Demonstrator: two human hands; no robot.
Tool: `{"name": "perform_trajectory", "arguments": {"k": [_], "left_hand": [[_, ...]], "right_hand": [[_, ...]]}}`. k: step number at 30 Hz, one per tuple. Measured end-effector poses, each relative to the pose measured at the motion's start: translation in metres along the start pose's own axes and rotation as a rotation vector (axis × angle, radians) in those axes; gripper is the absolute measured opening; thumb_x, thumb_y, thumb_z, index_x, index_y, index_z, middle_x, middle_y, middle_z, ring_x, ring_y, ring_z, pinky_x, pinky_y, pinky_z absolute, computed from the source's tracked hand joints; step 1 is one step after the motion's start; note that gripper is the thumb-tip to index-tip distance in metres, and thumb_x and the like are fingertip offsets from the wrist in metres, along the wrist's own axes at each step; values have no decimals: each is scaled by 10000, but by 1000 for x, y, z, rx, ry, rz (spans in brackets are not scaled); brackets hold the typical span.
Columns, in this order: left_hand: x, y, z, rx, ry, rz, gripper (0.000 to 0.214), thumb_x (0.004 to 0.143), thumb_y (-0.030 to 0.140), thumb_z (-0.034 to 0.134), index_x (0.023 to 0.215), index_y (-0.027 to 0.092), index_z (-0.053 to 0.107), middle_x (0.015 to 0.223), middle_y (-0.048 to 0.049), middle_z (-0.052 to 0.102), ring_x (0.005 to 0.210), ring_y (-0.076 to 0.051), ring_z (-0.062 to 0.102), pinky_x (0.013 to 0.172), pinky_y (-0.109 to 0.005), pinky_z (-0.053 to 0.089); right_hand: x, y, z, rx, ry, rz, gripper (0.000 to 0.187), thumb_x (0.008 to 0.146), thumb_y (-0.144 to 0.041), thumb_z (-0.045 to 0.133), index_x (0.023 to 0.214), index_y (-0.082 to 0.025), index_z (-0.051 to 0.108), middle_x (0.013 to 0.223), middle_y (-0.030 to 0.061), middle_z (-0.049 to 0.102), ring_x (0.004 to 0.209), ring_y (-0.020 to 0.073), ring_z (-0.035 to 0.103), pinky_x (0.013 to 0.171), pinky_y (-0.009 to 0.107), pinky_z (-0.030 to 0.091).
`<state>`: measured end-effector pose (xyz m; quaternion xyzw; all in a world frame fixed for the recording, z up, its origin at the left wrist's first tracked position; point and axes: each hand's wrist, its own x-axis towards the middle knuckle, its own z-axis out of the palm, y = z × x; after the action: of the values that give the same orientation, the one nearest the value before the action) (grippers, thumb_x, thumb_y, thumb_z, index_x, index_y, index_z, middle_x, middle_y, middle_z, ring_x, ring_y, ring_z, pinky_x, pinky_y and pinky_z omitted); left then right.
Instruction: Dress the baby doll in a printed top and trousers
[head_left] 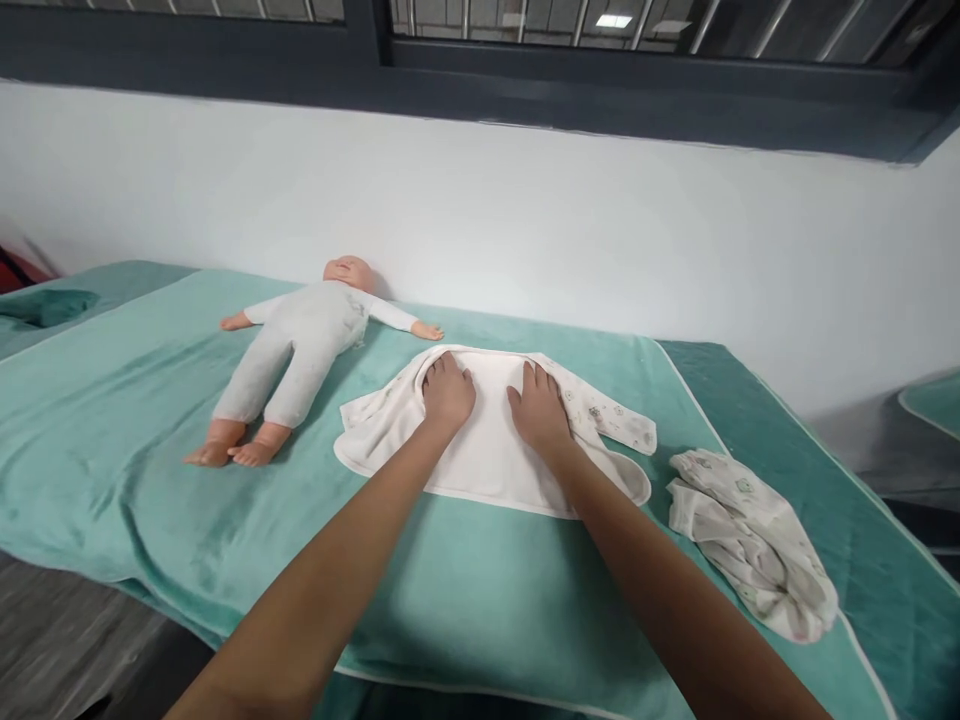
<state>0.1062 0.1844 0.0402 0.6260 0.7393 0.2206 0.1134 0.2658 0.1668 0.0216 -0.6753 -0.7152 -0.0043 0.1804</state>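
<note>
A white baby shirt (487,455) with a small printed pattern on its sleeves lies spread open on the green cover, its plain inner side facing up. My left hand (449,394) rests on the shirt's left front, near the collar. On the right front, my right hand (541,405) lies at about the same height, thumb apart from the fingers. Both hands press flat on the cloth, and some fingertips are partly hidden at its folds. The right sleeve stretches outward; the left one is partly covered by the opened front.
A baby doll (300,335) in a white body suit lies on its back at the left. Crumpled patterned baby clothing (754,540) sits at the right. The green cover (480,590) runs up to a white wall (525,220) below a dark window frame (600,95).
</note>
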Motion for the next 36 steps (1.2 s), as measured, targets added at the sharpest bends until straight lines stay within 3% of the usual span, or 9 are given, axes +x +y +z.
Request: {"name": "perform_trajectory", "arguments": {"k": [6,17,21,23,26,28,32,36], "left_hand": [[18,-10,18,142,39,103,549,1008,351,374,1475,71,435,1511,-224,506,1399,-360,449,1128,-498,385],[27,-13,26,193,5,139,564,1027,411,301,1392,50,534,1403,-260,586,1328,-383,515,1086,-521,407],[14,-13,24,206,31,185,570,1033,380,293,1460,56,487,1439,-245,569,1372,-365,488,1132,-518,369],[1,-11,25,228,46,272,576,1038,354,277,1469,28,477,1503,-244,513,1439,-353,424,1192,-510,300],[-20,-11,28,229,23,415,587,1047,337,241,1467,4,479,1573,-222,439,1504,-317,349,1240,-468,240],[-30,-11,29,204,-3,435,595,1051,347,232,1479,8,468,1589,-207,421,1510,-300,348,1239,-451,257],[-42,-15,25,185,-18,408,598,1049,366,240,1488,26,463,1604,-190,401,1520,-291,334,1245,-458,262],[-48,-17,21,170,-20,360,588,1046,366,255,1487,38,465,1611,-180,394,1525,-285,328,1253,-464,252]], "right_hand": [[26,19,6,31,-39,22,629,1031,-370,282,1527,13,342,1580,221,414,1470,315,360,1232,417,253],[31,21,14,-17,-130,25,651,1044,-390,237,1524,33,356,1571,233,434,1471,317,382,1221,420,272],[25,16,8,-36,-97,-22,575,1041,-285,236,1478,31,432,1550,248,456,1450,315,412,1206,427,284],[20,12,6,-36,-86,-89,534,1034,-227,230,1444,-17,501,1568,213,450,1471,286,386,1223,412,251],[15,7,5,-19,-118,-214,516,1051,-294,262,1444,-102,536,1590,129,450,1489,221,367,1238,344,225],[14,6,6,-21,-147,-234,564,1058,-382,267,1490,-91,483,1608,131,421,1503,222,350,1237,349,232],[18,2,8,-64,-196,-126,687,1050,-475,241,1563,-29,341,1656,184,297,1553,272,238,1247,424,197],[25,-16,11,-78,-180,51,707,1037,-446,260,1570,16,300,1657,224,267,1550,299,241,1244,426,201]]}}
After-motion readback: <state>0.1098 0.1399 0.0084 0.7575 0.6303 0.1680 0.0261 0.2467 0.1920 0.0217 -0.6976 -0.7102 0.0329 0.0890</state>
